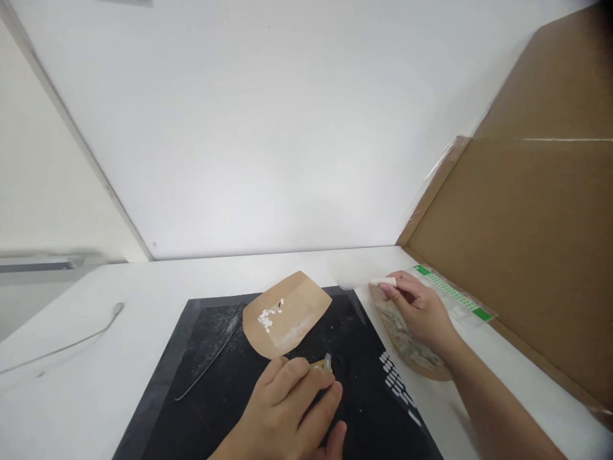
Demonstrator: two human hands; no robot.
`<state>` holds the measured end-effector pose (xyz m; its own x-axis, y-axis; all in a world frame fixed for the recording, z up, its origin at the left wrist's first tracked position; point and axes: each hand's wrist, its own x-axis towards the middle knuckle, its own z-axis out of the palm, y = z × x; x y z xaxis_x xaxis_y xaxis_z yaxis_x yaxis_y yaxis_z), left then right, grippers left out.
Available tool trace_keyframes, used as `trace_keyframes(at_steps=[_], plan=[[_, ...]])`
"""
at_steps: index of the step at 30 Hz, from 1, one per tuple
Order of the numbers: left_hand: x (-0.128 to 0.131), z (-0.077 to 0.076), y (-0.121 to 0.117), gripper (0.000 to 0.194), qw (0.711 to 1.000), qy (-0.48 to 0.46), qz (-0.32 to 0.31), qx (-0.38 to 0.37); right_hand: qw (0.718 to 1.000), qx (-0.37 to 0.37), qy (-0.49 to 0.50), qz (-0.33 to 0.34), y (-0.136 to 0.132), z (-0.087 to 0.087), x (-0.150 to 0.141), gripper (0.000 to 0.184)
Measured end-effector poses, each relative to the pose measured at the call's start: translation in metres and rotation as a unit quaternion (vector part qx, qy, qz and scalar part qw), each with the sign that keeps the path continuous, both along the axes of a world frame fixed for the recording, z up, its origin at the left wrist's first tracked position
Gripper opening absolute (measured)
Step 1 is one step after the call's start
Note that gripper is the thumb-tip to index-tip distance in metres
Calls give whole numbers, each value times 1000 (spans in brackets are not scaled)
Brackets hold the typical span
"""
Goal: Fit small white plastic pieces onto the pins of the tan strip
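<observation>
Holding a small yellowish piece (316,365) low over the black mat (364,396), left hand (292,409) has its fingers curled in on it; a translucent tip (328,361) shows past the knuckles — the rest is hidden. Right hand (419,313), off to the side above the second paper (438,374), pinches a slim white object (385,281) between thumb and fingers; cannot tell what it is. Progress, as judged: partway. The yellowish piece carries at least one translucent part; plenty of translucent pieces (421,350) lie loose on the second paper, and white chips (265,319) are scattered on the first brown paper (309,300), so much material looks unused. Whether the held piece is finished, cannot tell. Counts: two hands, one mat, two brown papers, one yellowish piece in sight, one slim white object, one thin curved tool (215,358) on the mat, one cable (102,331) at left, one green-banded clear bag (453,291) beside the right hand. White strips (396,383) sit in close rows along the mat's right edge — more than a dozen; these, the chips and translucent pieces are too small or crowded for exact numbers.
</observation>
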<state>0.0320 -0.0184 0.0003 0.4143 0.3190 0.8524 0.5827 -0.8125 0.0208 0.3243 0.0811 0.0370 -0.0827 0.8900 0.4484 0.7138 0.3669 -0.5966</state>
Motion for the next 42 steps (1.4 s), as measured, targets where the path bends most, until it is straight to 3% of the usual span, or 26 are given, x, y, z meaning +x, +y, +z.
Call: trace_keyframes(at_steps=[4,9,13,17,26,34,39,42], plan=[[0,0,1,34,999,-7,-9,-33,986,-55,147,53,-25,-5,-47,31],[-2,-5,6,43,991,-82,-21,-101,915,-171,338,141,-47,-14,-87,32],[-6,-13,12,42,982,-120,2,-143,870,-208,410,180,-51,-22,-98,29],[-6,-18,12,44,980,-126,-14,-152,851,-234,430,192,-53,-26,-104,27],[-5,-8,15,35,970,-142,-95,-175,840,-267,422,213,-59,-28,-108,32],[-8,-4,15,26,967,-164,-93,-172,845,-276,392,238,-58,-29,-106,33],[-10,-6,16,25,962,-191,-90,-173,832,-299,382,268,-57,-25,-106,31],[-9,-8,15,23,958,-201,-92,-181,846,-283,365,268,-58,-25,-107,23]])
